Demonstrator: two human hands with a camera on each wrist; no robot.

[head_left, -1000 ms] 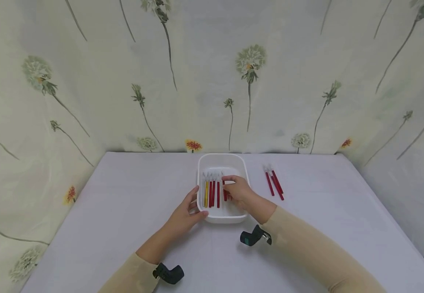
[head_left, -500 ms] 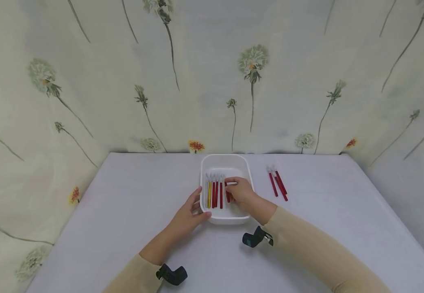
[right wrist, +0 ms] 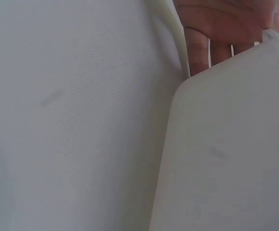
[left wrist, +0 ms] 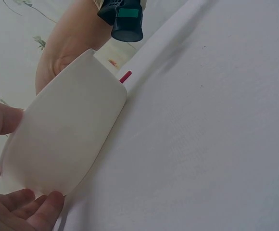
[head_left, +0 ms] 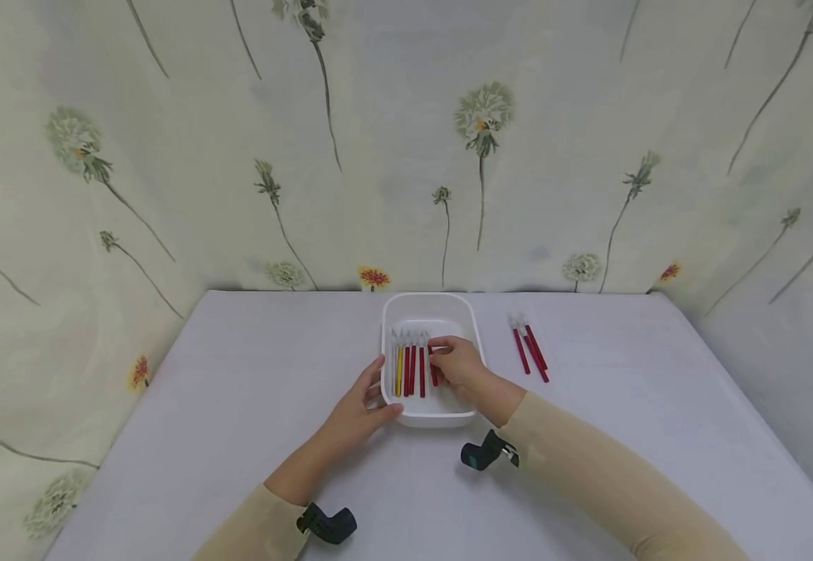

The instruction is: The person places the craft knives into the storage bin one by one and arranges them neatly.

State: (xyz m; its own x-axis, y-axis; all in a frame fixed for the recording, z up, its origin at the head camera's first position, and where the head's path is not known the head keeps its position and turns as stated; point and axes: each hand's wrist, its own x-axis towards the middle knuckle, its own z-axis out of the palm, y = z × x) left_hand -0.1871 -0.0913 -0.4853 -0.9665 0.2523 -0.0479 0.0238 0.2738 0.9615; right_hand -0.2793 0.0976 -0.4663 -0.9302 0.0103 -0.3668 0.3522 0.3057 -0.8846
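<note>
A white plastic tray (head_left: 430, 421) stands near the back middle of the table. In it lies a row of slim pen-like sticks with clear, whitish tips: several red sticks (head_left: 422, 372) and a yellow stick (head_left: 398, 372) at the left. My left hand (head_left: 353, 417) holds the tray's near-left corner, thumb at the front wall and fingers along the left side. Reaching inside, my right hand (head_left: 461, 368) pinches another red stick (head_left: 434, 375) just right of the row; its middle is partly hidden by the fingers. The left wrist view shows my left fingers (left wrist: 45, 209) against the tray's outer wall.
To the right of the tray, several loose red sticks (head_left: 535, 354) with clear tips lie together on the white-covered table (head_left: 252, 366). Dandelion-patterned cloth (head_left: 392, 156) hangs behind the table. A black wrist camera (head_left: 479, 454) juts from each sleeve.
The view shifts slightly with the head. Both hands and the tray keep nearly the same places; the red stick in my right hand stays close to the row.
</note>
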